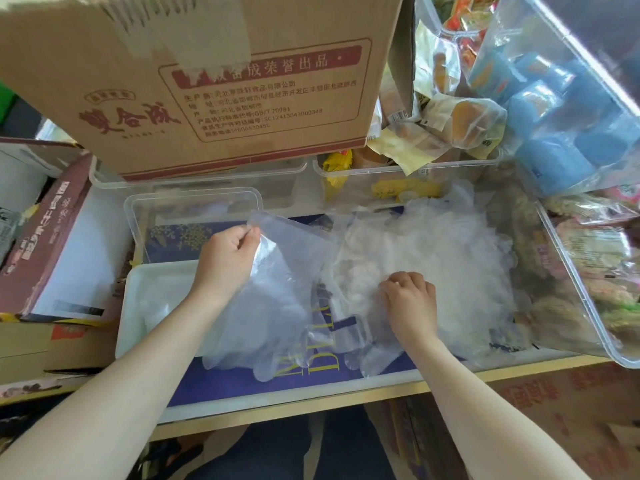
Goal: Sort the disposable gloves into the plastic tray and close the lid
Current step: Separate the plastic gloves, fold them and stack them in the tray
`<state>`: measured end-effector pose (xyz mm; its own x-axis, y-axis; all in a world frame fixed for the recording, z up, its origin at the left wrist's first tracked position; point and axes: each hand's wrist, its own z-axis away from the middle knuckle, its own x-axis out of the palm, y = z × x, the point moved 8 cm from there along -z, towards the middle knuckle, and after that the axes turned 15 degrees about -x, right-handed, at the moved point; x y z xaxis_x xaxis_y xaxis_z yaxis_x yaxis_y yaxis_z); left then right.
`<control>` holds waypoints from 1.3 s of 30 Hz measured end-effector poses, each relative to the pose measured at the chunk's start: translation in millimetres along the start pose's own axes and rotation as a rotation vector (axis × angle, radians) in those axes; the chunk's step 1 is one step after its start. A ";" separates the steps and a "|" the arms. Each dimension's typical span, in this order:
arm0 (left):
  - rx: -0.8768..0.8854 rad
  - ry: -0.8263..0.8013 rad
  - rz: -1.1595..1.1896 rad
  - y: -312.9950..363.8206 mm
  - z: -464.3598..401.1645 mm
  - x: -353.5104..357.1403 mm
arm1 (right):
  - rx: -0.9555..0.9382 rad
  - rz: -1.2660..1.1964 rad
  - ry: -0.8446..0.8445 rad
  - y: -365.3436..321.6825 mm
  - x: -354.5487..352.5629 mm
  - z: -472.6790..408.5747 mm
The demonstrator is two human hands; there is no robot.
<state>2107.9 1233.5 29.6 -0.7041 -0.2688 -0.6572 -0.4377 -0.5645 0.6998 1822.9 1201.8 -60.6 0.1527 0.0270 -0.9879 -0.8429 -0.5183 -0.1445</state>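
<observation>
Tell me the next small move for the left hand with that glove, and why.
Probably swing the left hand left and lower its glove into the white tray. It pinches the cuff with the glove hanging partly over the tray's right side, while the right hand grips the loose glove pile.

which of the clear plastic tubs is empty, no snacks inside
The small clear tub just beyond the left hand, in front of the cardboard box; the other clear tubs visibly hold packaged snacks.
</observation>
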 end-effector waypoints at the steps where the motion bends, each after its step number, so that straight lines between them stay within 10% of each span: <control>1: -0.001 -0.002 0.007 1.4 -1.0 -0.7 | -0.026 0.003 0.037 -1.8 -5.1 -0.5; 9: -0.014 -0.108 0.114 8.1 -9.8 3.8 | -0.509 -0.088 -0.142 -55.3 10.0 38.5; 16: -0.033 -0.114 0.098 15.3 -10.0 11.0 | 0.187 -0.295 -0.073 10.1 -2.9 27.6; 22: -0.016 0.004 0.095 16.8 -12.3 -11.5 | -0.537 -0.245 -0.378 -85.8 15.3 14.2; 25: -0.034 0.028 0.103 8.7 -13.7 -21.6 | -0.598 -0.143 -0.482 -97.1 35.0 24.8; 30: -0.086 0.006 0.170 -4.6 -12.7 -26.1 | -0.578 -0.142 -0.190 -89.5 25.8 18.3; 39: -0.109 -0.021 0.268 -4.8 -13.5 -24.5 | 0.479 -1.740 -0.018 -41.1 -39.9 -2.8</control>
<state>2134.8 1232.3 38.5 -0.7985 -0.4041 -0.4462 -0.1729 -0.5561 0.8130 1852.9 1219.6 -15.2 0.9286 0.2225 0.2970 0.1991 0.3767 -0.9047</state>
